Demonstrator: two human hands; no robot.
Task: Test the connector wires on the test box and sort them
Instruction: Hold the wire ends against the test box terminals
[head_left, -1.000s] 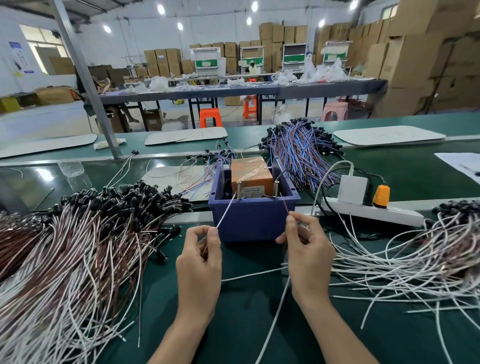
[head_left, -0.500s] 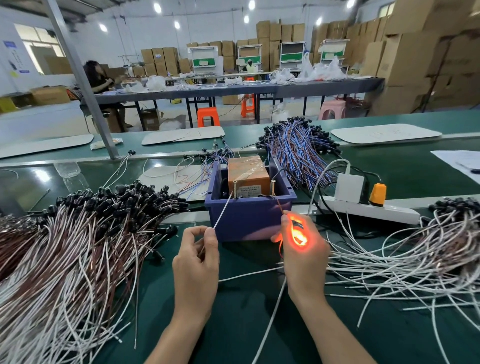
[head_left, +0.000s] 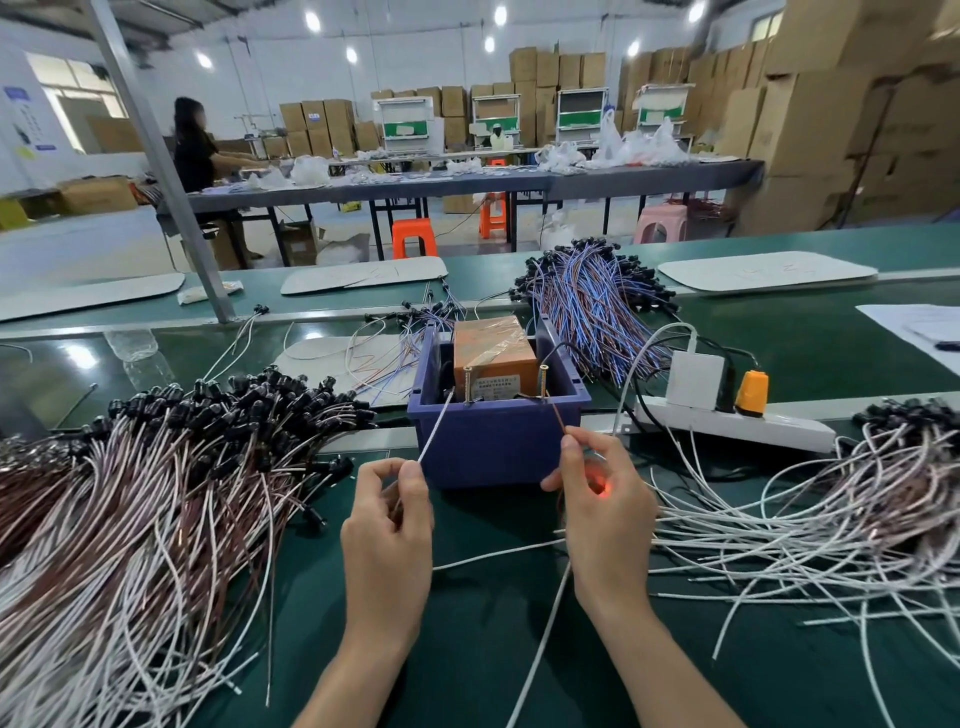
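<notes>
Wires cover most of the green counter (head_left: 467, 649), so the sorting looks well under way but far from over. At the centre of the frame the left hand (head_left: 387, 540) pinches a white lead (head_left: 435, 434) that runs up toward the left screw post (head_left: 468, 384) on the test box (head_left: 493, 358), which sits in a blue bin (head_left: 493, 441). The right hand (head_left: 605, 499) pinches a brown lead (head_left: 557, 415) reaching toward the right screw post (head_left: 543, 382); whether either tip truly touches its post is too fine to tell. A red glow (head_left: 597, 480) shows between the right fingers, which I take as the part lighting up under test.

A large heap of brown and white wires (head_left: 156, 493) with black ends fills the lower left. Loose white wires (head_left: 805, 519) spread across the lower right, beside a white power strip (head_left: 737, 423). Blue and brown wires (head_left: 592, 306) lie behind the bin. Which pile is tested and which waits, I cannot say. My guess: this one piece is mid-test, its sorting not yet done, and many remain.
</notes>
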